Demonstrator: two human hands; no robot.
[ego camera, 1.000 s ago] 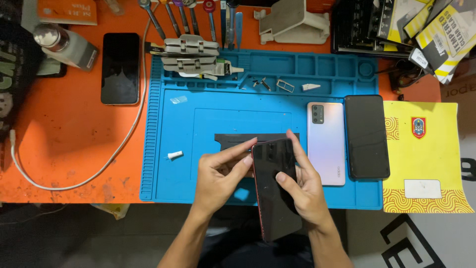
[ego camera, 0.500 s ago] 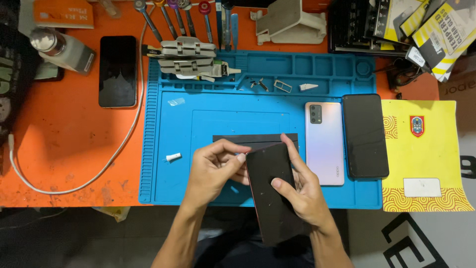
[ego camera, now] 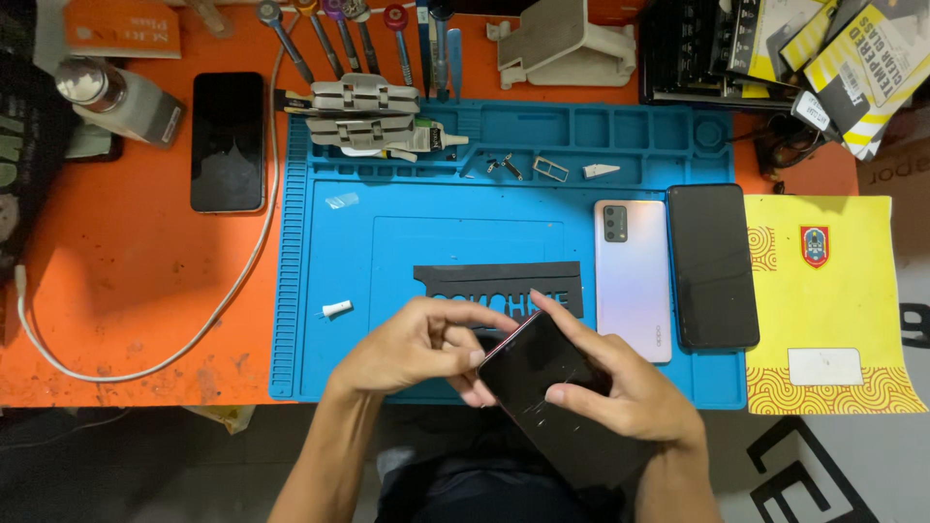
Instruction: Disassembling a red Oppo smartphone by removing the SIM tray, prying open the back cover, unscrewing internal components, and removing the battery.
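Note:
Both my hands hold a dark phone [ego camera: 542, 387] with a scratched black face, tilted over the near edge of the blue work mat [ego camera: 407, 242]. My right hand [ego camera: 630, 397] cradles it from below and the right, with the index finger along its upper edge and the thumb on the glass. My left hand [ego camera: 417, 349] pinches the phone's upper left corner with thumb and fingers. Just beyond my hands a black strip [ego camera: 499, 288] lies flat on the mat.
A pale phone back [ego camera: 634, 279] and a black phone [ego camera: 714, 265] lie on the mat's right side, beside a yellow paper [ego camera: 823, 300]. Another black phone [ego camera: 228, 140], a white cable [ego camera: 194, 329], a small bottle [ego camera: 121, 102], screwdrivers [ego camera: 339, 29], grey clamps [ego camera: 363, 111] and small parts sit further back.
The phone has tilted from nearly upright to slanting left, and my left hand's fingers have closed onto its upper left corner. My hands stayed over the mat's near edge.

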